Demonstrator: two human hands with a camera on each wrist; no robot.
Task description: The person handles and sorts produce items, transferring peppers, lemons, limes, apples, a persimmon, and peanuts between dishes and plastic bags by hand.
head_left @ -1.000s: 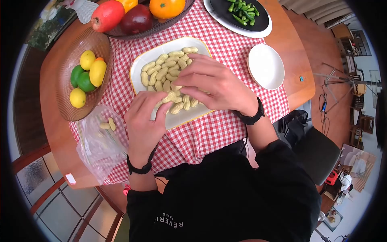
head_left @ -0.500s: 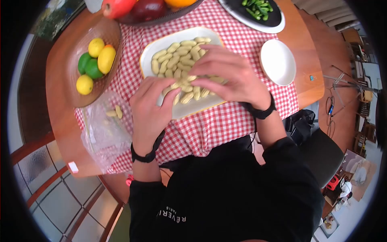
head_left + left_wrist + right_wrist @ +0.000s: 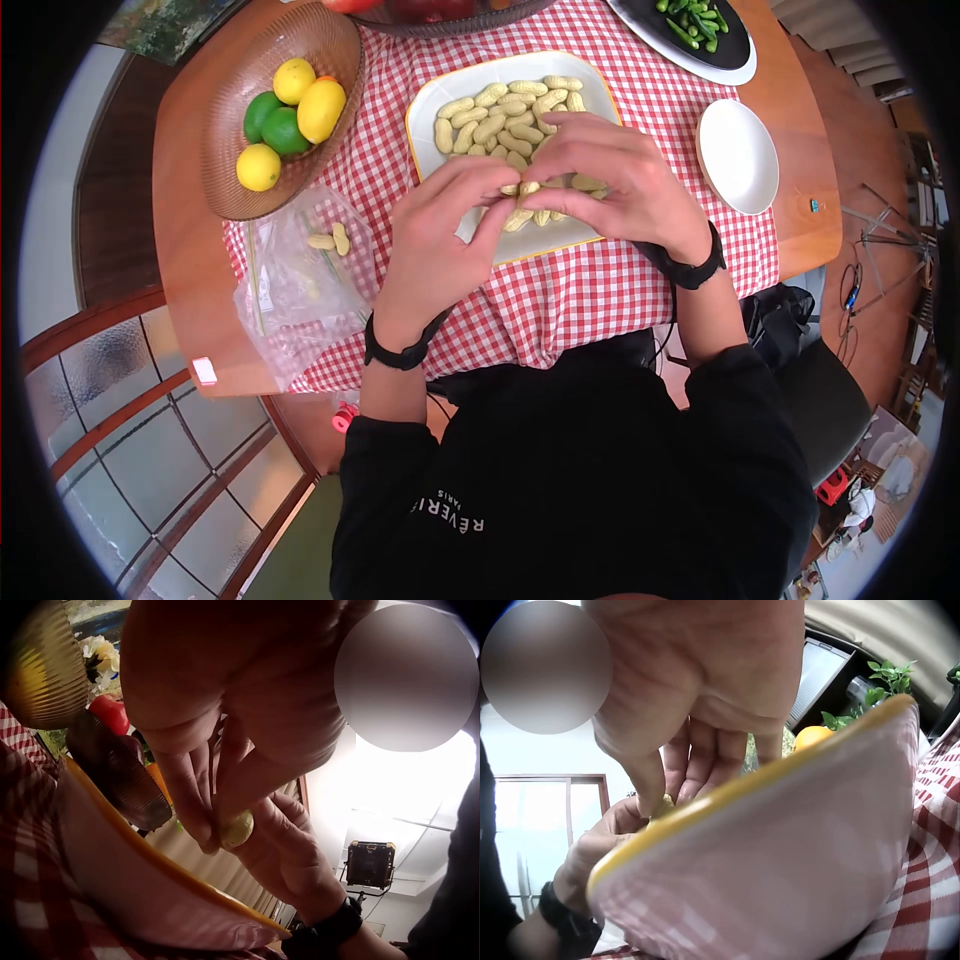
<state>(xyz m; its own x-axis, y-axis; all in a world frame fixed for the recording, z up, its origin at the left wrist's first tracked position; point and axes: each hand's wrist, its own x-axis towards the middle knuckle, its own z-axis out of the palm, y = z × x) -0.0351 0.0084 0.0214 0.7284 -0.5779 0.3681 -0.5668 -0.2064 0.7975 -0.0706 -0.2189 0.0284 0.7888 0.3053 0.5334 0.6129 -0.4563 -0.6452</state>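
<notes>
Over the near side of a white dish (image 3: 425,112) with a yellow rim, my two hands meet fingertip to fingertip. Thumb and fingers of my left hand (image 3: 440,225) pinch a peanut (image 3: 529,187) in its shell; my right hand (image 3: 630,180) pinches it from the other side. In the left wrist view the rounded end of the peanut (image 3: 238,829) shows between the fingertips, while the dish's rim partly hides it in the right wrist view. Many unshelled peanuts (image 3: 490,128) lie in the dish below, some covered by my hands.
Left of the dish are a ribbed oval bowl (image 3: 222,150) of lemons and limes and a clear plastic bag (image 3: 290,290) with peanuts. An oval white bowl (image 3: 738,157) stands to the right. Behind are a dark fruit bowl (image 3: 455,28) and a plate (image 3: 735,70) with green peppers.
My hands have drawn together at the fingertips around the peanut, slightly higher over the dish's near side. The head view has shifted, so the table appears further right and up.
</notes>
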